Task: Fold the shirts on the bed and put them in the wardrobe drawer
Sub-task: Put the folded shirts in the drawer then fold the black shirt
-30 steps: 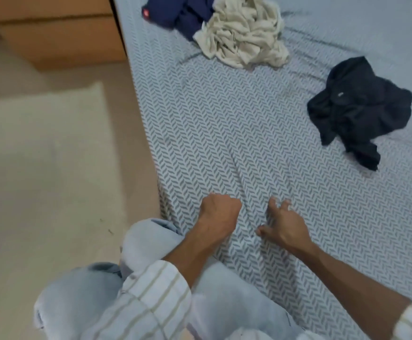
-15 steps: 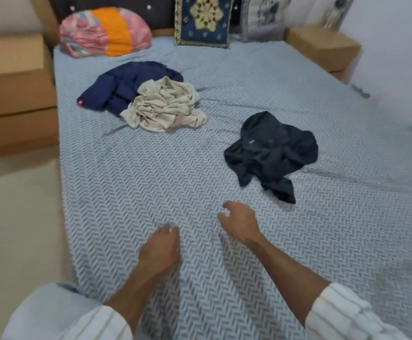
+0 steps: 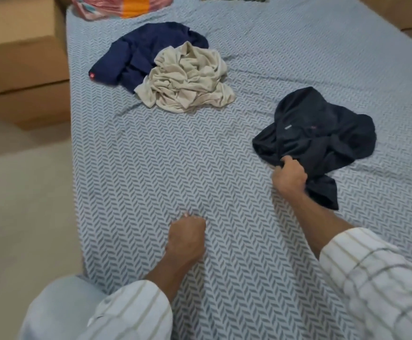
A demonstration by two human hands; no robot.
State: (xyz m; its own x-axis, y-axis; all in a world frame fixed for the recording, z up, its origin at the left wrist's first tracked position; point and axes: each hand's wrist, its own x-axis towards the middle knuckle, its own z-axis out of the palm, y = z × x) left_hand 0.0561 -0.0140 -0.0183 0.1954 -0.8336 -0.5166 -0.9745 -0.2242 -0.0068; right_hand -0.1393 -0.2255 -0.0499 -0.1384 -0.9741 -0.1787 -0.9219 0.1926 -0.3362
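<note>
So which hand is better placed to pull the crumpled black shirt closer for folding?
Right. The right hand already grips the near edge of the crumpled black shirt, while the left hand rests fisted on the chevron-patterned blue bedsheet, well apart from it.

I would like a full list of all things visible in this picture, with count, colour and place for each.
black shirt: 1, black, crumpled, right side of the bed, its near edge in the right hand's grip
beige shirt: 1, beige, crumpled, upper middle of the bed, lying partly over the navy shirt
navy shirt: 1, dark blue with a small red mark, behind and left of the beige one
bed sheet: 1, blue-grey herringbone, covers the bed
pillow: 1, pink and orange, head of the bed
wooden furniture: light brown, left of the bed
floor: beige, left
left hand: 1, curled, knuckles on the sheet, holds nothing
right hand: 1, grips the black shirt
sleeves: 2, white with stripes, bottom
</note>
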